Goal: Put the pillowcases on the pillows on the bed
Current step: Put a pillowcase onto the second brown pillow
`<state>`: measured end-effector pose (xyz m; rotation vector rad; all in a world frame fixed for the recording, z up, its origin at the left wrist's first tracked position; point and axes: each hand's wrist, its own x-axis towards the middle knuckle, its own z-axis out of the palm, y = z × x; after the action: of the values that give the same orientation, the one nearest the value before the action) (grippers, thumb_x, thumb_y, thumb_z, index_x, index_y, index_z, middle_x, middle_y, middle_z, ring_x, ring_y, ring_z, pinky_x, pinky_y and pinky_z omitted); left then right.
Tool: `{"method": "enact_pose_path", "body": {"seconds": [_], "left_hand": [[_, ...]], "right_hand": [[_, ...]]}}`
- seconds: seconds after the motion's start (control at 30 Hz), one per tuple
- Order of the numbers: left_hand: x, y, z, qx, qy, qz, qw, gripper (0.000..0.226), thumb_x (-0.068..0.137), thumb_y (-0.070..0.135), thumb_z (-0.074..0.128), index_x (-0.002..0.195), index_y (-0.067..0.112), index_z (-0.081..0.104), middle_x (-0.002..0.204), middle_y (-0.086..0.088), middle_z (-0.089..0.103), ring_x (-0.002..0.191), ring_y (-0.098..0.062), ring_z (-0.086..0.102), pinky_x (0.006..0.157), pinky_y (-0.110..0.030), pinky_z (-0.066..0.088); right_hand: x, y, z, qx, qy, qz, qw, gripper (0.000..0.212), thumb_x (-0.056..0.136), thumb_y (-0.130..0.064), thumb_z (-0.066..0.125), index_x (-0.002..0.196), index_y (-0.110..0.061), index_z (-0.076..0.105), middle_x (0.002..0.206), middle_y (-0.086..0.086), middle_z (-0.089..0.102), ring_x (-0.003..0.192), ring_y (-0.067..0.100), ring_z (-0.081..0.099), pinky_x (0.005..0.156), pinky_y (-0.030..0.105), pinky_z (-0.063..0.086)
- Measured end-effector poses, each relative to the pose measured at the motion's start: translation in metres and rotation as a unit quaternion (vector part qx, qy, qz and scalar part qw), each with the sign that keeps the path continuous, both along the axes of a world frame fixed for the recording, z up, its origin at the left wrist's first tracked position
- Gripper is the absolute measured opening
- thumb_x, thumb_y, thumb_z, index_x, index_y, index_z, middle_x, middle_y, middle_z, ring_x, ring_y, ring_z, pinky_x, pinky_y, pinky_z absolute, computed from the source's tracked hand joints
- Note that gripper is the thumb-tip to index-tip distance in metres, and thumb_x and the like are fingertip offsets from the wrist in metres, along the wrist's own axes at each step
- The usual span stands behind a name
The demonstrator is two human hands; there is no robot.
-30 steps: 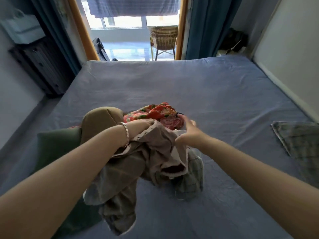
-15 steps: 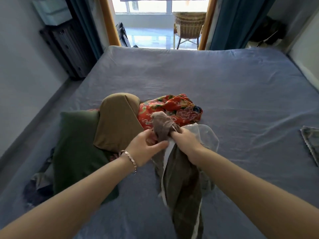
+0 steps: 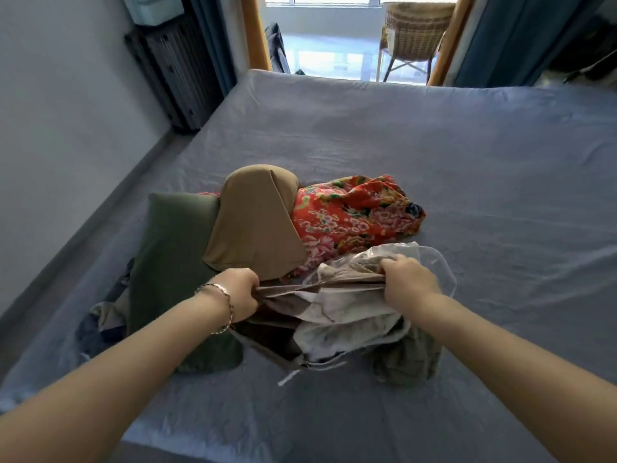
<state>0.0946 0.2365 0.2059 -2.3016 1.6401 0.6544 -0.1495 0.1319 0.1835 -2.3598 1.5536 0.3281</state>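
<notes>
The left hand [image 3: 238, 292], a thin bracelet [image 3: 223, 307] on its wrist, clenches one edge of the grey-brown cotton pillowcase with a pale lining [image 3: 337, 300], and the right hand [image 3: 409, 284] grasps the opposite edge. Half a second ago both fists sat together at the top of the cloth, which hung down in a bunched rope. Now they have drawn apart and the fabric runs taut between them, with the rest sagging onto the blue-grey bedsheet [image 3: 434, 145]. That spread looks like a search for the case's open mouth, so the task is probably at its start: no pillow is in this case yet. Just beyond the hands lie the dark green pillow [image 3: 170, 262], the tan pillow [image 3: 253, 225] leaning over it, and a crumpled red floral cloth [image 3: 354, 215]. Whether that floral piece is a pillow or another case, I cannot tell
</notes>
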Motion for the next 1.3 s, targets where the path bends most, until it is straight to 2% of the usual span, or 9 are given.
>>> {"method": "enact_pose_path", "body": {"seconds": [0.13,0.3,0.47,0.6,0.73,0.83,0.97,1.1,1.3], "left_hand": [[0.019,0.005,-0.010,-0.110,-0.034,0.188,0.975,0.018,0.085,0.004,0.044,0.102,0.011,0.048,0.106,-0.013,0.053,0.095,-0.032,0.052,0.080,-0.037,0.043],[0.020,0.014,-0.032,-0.256,0.212,0.518,0.788,0.020,0.088,-0.001,0.045,0.108,0.004,0.049,0.110,-0.018,0.056,0.106,-0.034,0.051,0.086,-0.032,0.038],[0.024,0.038,-0.032,-0.413,0.109,0.058,0.902,0.036,0.072,-0.006,0.058,0.099,0.014,0.044,0.099,-0.012,0.045,0.076,-0.019,0.052,0.068,-0.024,0.042],[0.030,0.048,-0.031,-0.229,0.018,-0.195,0.953,0.039,0.077,0.055,0.046,0.115,0.046,0.044,0.118,0.008,0.047,0.099,-0.014,0.055,0.082,-0.011,0.033],[0.027,0.042,-0.038,-0.202,-0.010,-0.201,0.958,0.038,0.086,0.007,0.042,0.121,0.020,0.048,0.135,-0.013,0.049,0.105,-0.032,0.057,0.068,-0.035,0.056],[0.014,0.031,-0.035,-0.123,-0.025,-0.035,0.991,0.062,0.091,0.001,0.035,0.147,0.022,0.020,0.155,0.003,0.018,0.126,-0.024,0.042,0.099,-0.034,0.043],[0.002,0.026,-0.028,-0.220,0.096,0.002,0.971,0.068,0.086,-0.008,0.035,0.147,0.019,0.018,0.154,0.006,0.017,0.138,-0.011,0.029,0.110,-0.017,0.026],[0.019,0.020,-0.011,-0.310,0.148,0.050,0.938,0.077,0.080,-0.011,0.040,0.147,0.017,0.014,0.151,-0.004,0.027,0.137,-0.018,0.030,0.113,-0.025,0.024],[0.118,-0.012,-0.030,-0.181,0.020,0.182,0.966,0.072,0.085,-0.005,0.036,0.149,0.015,0.009,0.155,-0.005,0.016,0.133,-0.033,0.032,0.111,-0.040,0.028]], "right_hand": [[0.002,-0.011,-0.018,0.052,-0.011,-0.115,0.992,0.024,0.091,-0.009,0.044,0.111,-0.012,0.057,0.112,0.010,0.059,0.102,0.029,0.056,0.073,0.034,0.044],[0.012,-0.015,-0.026,0.164,-0.053,-0.165,0.971,0.026,0.090,-0.006,0.042,0.107,-0.001,0.061,0.104,0.016,0.061,0.097,0.032,0.058,0.078,0.033,0.046],[-0.001,-0.020,-0.019,0.218,-0.120,-0.272,0.930,0.020,0.092,-0.004,0.039,0.076,-0.003,0.052,0.070,0.013,0.049,0.059,0.023,0.047,0.037,0.019,0.037],[-0.016,-0.027,-0.025,0.211,-0.123,-0.298,0.923,0.022,0.090,-0.003,0.041,0.069,-0.003,0.046,0.068,0.011,0.044,0.060,0.022,0.044,0.048,0.025,0.034],[-0.007,-0.019,-0.032,0.051,-0.017,-0.171,0.984,0.018,0.083,-0.008,0.054,0.101,-0.005,0.058,0.101,0.015,0.055,0.094,0.030,0.054,0.078,0.035,0.045],[0.023,0.013,-0.046,-0.207,-0.123,0.168,0.956,0.032,0.057,-0.006,0.078,0.086,-0.013,0.064,0.092,0.008,0.059,0.084,0.028,0.058,0.071,0.040,0.052],[0.077,0.063,-0.067,-0.030,-0.226,0.447,0.865,0.058,0.064,-0.013,0.070,0.121,-0.015,0.058,0.124,0.007,0.057,0.113,0.027,0.054,0.096,0.036,0.046],[0.119,0.082,-0.093,0.064,-0.112,0.413,0.901,0.094,0.073,-0.029,0.069,0.149,-0.012,0.017,0.153,0.010,0.025,0.142,0.025,0.019,0.116,0.042,0.004],[0.162,0.085,-0.094,0.334,-0.027,0.287,0.897,0.085,0.079,-0.037,0.069,0.146,-0.013,0.023,0.141,0.010,0.041,0.129,0.029,0.039,0.108,0.035,0.030]]}}
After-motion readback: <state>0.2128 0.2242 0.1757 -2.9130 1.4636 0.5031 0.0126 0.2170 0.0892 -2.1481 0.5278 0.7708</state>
